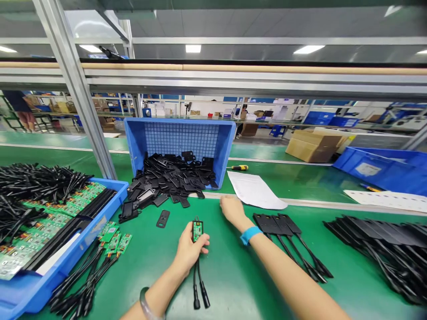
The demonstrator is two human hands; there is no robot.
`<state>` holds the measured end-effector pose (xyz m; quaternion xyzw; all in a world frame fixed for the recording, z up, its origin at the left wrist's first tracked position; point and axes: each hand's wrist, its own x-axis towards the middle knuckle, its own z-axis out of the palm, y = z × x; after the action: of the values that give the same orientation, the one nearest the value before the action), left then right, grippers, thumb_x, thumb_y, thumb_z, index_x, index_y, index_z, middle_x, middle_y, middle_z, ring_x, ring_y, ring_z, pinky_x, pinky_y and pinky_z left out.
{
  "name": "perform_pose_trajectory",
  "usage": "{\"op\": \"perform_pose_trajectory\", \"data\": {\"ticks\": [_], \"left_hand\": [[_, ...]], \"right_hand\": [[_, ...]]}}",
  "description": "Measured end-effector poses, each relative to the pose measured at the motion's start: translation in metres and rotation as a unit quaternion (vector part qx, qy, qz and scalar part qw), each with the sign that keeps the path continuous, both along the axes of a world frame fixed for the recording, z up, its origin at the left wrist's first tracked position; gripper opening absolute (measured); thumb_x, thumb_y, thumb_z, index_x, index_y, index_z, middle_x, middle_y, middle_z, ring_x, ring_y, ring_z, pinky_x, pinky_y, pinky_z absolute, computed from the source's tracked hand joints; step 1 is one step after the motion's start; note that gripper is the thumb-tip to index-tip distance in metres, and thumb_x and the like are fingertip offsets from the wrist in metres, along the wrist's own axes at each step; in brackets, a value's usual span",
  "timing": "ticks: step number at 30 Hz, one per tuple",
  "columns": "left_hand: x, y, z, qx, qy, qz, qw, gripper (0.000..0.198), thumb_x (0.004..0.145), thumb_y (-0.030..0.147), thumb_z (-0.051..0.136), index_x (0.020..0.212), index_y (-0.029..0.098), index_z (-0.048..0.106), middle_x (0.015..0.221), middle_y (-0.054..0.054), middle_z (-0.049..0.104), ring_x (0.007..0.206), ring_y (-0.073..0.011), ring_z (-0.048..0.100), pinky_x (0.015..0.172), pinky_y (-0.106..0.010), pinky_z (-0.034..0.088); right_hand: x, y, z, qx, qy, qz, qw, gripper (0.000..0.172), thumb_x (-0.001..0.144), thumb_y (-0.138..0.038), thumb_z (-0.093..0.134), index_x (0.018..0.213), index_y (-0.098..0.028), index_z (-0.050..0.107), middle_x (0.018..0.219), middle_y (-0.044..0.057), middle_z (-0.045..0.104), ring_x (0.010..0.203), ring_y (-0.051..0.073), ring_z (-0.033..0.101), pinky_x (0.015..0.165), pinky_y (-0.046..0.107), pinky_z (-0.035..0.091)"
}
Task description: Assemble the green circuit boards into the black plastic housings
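Observation:
My left hand [189,251] is closed around a small green circuit board [197,230] whose two black cables [199,284] hang down toward me over the green mat. My right hand [232,210], with a blue wristband [250,234], reaches forward and rests on the mat just in front of the tipped blue crate [220,146]; its fingers curl down and I see nothing in them. Black plastic covers [170,180] spill from that crate onto the mat. One single cover [163,218] lies left of the board.
A blue tray [66,258] at the left holds green boards and black cables. More cabled boards [110,246] lie beside it. Finished black cabled pieces [293,240] sit at the right, with a larger pile [383,249] further right. A paper sheet [255,190] and a screwdriver [240,167] lie behind.

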<state>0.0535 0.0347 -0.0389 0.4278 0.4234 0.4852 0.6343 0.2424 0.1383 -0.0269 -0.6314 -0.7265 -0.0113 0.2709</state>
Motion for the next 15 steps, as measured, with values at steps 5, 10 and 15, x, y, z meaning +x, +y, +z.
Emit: {"op": "perform_pose_trajectory", "data": {"ticks": [5,10,15], "left_hand": [[-0.002,-0.001,0.003,-0.017,-0.061,0.009,0.998,0.058,0.053,0.028,0.084,0.099,0.015,0.052,0.083,-0.007,0.066,0.074,-0.0172,0.064,0.068,-0.028,0.053],[-0.005,-0.001,0.006,0.008,-0.044,0.005,0.999,0.06,0.061,0.04,0.078,0.108,0.014,0.05,0.094,-0.011,0.067,0.071,-0.0149,0.064,0.06,-0.023,0.051],[-0.004,0.001,0.003,0.025,-0.033,0.025,0.999,0.06,0.063,0.047,0.075,0.105,0.014,0.047,0.09,-0.01,0.067,0.055,-0.0093,0.058,0.05,-0.021,0.047]], "right_hand": [[-0.077,0.022,-0.005,-0.036,0.064,0.104,0.992,0.013,0.08,-0.024,0.07,0.075,-0.018,0.06,0.077,0.003,0.061,0.073,0.017,0.058,0.066,0.025,0.04],[-0.115,0.033,-0.014,-0.07,0.156,0.082,0.982,0.024,0.073,-0.02,0.072,0.089,-0.016,0.054,0.083,0.004,0.059,0.077,0.019,0.056,0.069,0.028,0.04],[-0.099,0.029,-0.014,-0.132,0.257,0.097,0.952,0.026,0.061,-0.009,0.069,0.082,-0.016,0.056,0.061,-0.005,0.051,0.058,0.015,0.05,0.059,0.026,0.038]]}}
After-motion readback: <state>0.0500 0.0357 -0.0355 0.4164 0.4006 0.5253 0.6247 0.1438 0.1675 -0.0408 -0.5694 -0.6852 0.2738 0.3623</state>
